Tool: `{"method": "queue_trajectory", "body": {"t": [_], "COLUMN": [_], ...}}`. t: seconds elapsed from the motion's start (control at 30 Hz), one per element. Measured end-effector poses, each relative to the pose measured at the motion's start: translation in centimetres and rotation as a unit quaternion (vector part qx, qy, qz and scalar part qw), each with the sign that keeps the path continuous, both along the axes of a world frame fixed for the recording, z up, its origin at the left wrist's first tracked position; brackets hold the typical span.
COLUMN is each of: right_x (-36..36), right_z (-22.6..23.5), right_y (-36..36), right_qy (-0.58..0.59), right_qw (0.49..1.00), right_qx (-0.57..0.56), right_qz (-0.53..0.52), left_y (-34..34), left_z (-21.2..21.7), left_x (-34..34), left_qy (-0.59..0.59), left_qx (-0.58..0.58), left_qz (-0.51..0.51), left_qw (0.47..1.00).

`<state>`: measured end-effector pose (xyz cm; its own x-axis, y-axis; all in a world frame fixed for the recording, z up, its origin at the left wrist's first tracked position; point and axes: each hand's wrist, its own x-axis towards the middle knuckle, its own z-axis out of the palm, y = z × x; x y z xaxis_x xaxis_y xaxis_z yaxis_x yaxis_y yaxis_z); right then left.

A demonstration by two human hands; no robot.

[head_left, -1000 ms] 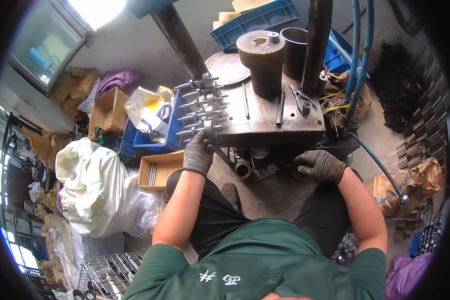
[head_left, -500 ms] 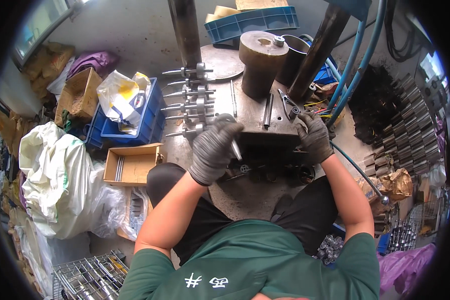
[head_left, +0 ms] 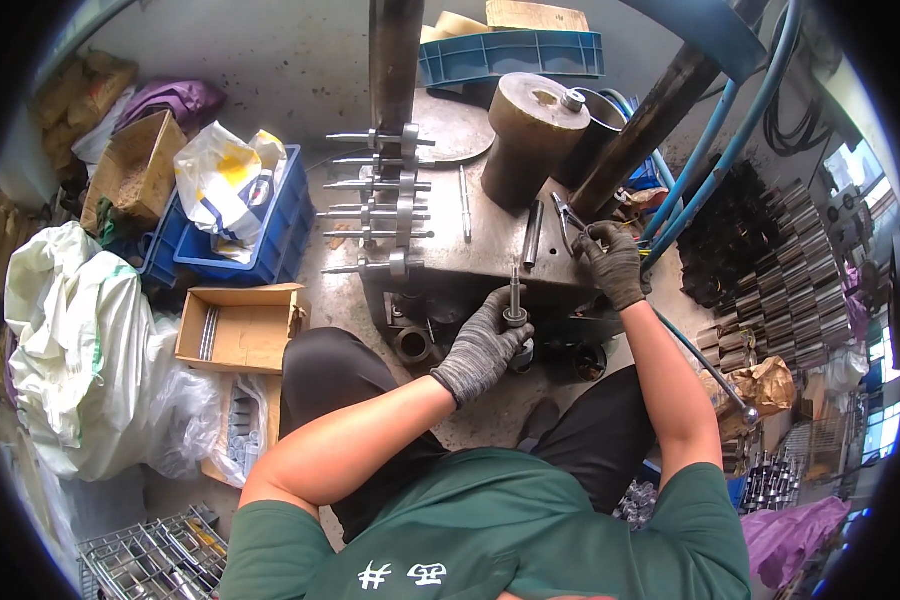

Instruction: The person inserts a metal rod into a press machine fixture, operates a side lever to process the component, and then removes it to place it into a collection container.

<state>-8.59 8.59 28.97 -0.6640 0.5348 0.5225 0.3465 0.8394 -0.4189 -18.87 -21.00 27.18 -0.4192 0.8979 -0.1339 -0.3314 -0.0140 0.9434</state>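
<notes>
My left hand (head_left: 483, 352), in a grey knit glove, is closed round a metal shaft with round collars (head_left: 515, 314). The shaft points upward in front of the steel bench's near edge. My right hand (head_left: 613, 262), also gloved, is at the bench's right corner with its fingers curled together. Whatever they hold there is hidden or too small to make out. A pair of pliers (head_left: 564, 214) lies beside those fingers. Just left of it lie a dark metal bar (head_left: 534, 234) and a thin bright rod (head_left: 465, 204).
Several disc-and-shaft parts (head_left: 402, 216) line the left edge of the steel bench (head_left: 495, 250). A thick steel cylinder (head_left: 531, 140) stands behind, between two posts. Blue hoses (head_left: 715, 150) run at right. A cardboard box (head_left: 238, 340) and blue crate (head_left: 288, 235) are at left.
My left hand has come down and right from the bench's left side, and the shaft in it now stands upright. My right hand has shifted slightly, its fingers curling where a small ring was visible.
</notes>
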Motion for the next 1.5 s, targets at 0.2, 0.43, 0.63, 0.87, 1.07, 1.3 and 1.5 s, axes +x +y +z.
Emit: {"method": "queue_trajectory", "body": {"t": [0.2, 0.43, 0.63, 0.87, 1.07, 1.3, 1.5], "right_x": [-5.2, -13.4, -15.3, -7.8, 2.2, 3.5, 1.6], "right_z": [7.8, 15.0, 15.3, 12.5, 2.6, 0.8, 0.4], "right_y": [-0.7, 1.2, 2.0, -3.7, -8.3, -10.5, -10.5], "right_qy": [0.185, 0.168, 0.088, 0.18, 0.164, -0.056, -0.113], "right_qw": [0.98, 0.983, 0.984, 0.98, 0.975, 0.976, 0.958], "right_qx": [-0.019, 0.077, 0.146, 0.066, -0.117, -0.1, -0.09], "right_qz": [0.069, 0.009, -0.055, 0.045, 0.091, 0.184, 0.246], "left_y": [0.7, 1.6, 1.9, 0.2, -0.8, 6.3, 20.1], "left_z": [-1.0, -0.9, -1.6, -0.8, 2.1, 12.8, 18.0], "left_x": [-1.7, -1.7, -1.9, -2.6, -2.3, -7.6, -16.1], "left_qy": [-0.131, -0.163, -0.222, -0.305, -0.196, 0.118, 0.158], "left_qx": [-0.088, -0.049, -0.041, -0.031, 0.032, 0.226, 0.355], "left_qz": [0.0, 0.036, 0.029, 0.021, 0.005, 0.09, 0.099], "left_qw": [0.987, 0.985, 0.974, 0.952, 0.98, 0.963, 0.916]}}
